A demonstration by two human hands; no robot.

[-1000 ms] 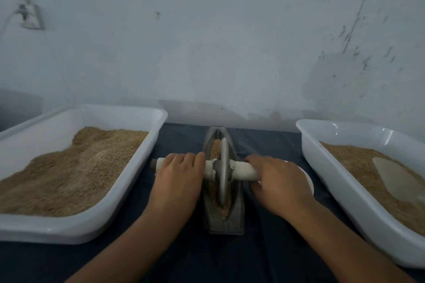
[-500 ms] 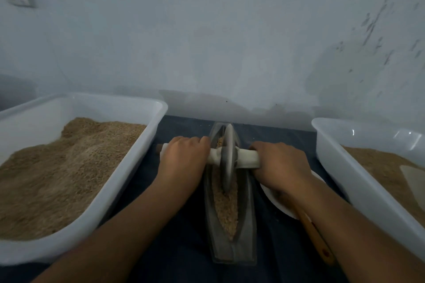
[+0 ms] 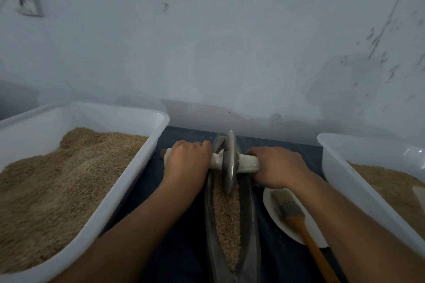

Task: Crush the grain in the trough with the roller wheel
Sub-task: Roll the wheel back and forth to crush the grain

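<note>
A narrow boat-shaped metal trough (image 3: 251, 225) lies lengthwise on the dark cloth in front of me, with tan grain (image 3: 226, 220) along its bottom. The grey roller wheel (image 3: 229, 163) stands upright at the trough's far end, on a white-wrapped axle handle (image 3: 247, 163). My left hand (image 3: 187, 163) grips the handle left of the wheel. My right hand (image 3: 278, 165) grips it on the right side. Both arms are stretched forward.
A white tub (image 3: 128, 186) heaped with grain stands at the left, and a second white tub (image 3: 349, 181) with grain at the right. A white plate (image 3: 273, 211) holding a wooden-handled brush (image 3: 299, 223) lies between trough and right tub. The wall rises just behind.
Both hands have pushed the wheel away from me, from the trough's middle to its far end. More of the grain lies uncovered behind it, and the plate and brush have come into sight.
</note>
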